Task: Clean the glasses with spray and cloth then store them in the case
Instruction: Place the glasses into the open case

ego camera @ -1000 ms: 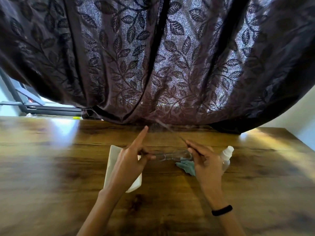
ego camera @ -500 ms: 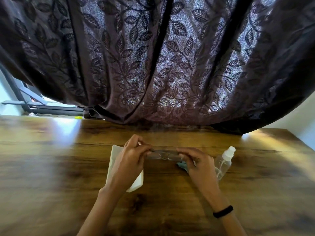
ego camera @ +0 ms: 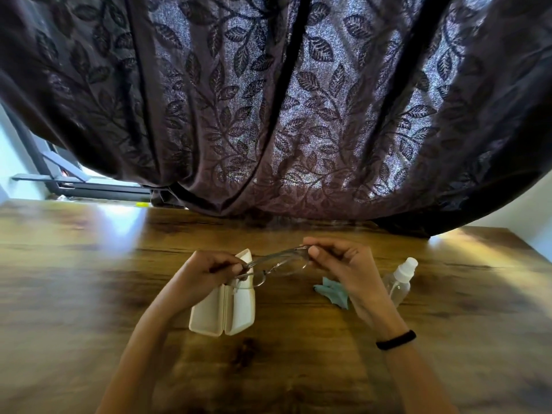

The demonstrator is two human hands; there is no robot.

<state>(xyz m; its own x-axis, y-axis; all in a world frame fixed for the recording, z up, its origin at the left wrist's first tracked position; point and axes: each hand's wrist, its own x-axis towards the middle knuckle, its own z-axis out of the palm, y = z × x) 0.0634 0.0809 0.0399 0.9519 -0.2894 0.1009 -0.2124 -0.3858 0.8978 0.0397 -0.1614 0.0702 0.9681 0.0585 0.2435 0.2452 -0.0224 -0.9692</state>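
Both my hands hold a pair of clear-lensed, thin-framed glasses (ego camera: 276,264) above the wooden table (ego camera: 89,294). My left hand (ego camera: 206,273) pinches the left end of the frame. My right hand (ego camera: 343,261) grips the right end, slightly higher. The temples look folded. Under the glasses' left end lies a cream glasses case (ego camera: 227,309), open, with its two halves side by side. A small teal cloth (ego camera: 331,292) lies crumpled on the table under my right hand. To its right, a clear spray bottle (ego camera: 400,279) with a white cap rests tilted.
A dark leaf-patterned curtain (ego camera: 268,115) hangs over the table's far edge. A dark metal frame (ego camera: 74,183) shows at the far left behind the table. A black band (ego camera: 395,339) circles my right wrist.
The glasses' temples went from unfolded to folded. Both hands then carried the glasses left, from over the cloth to over the case, tilting the right end up.
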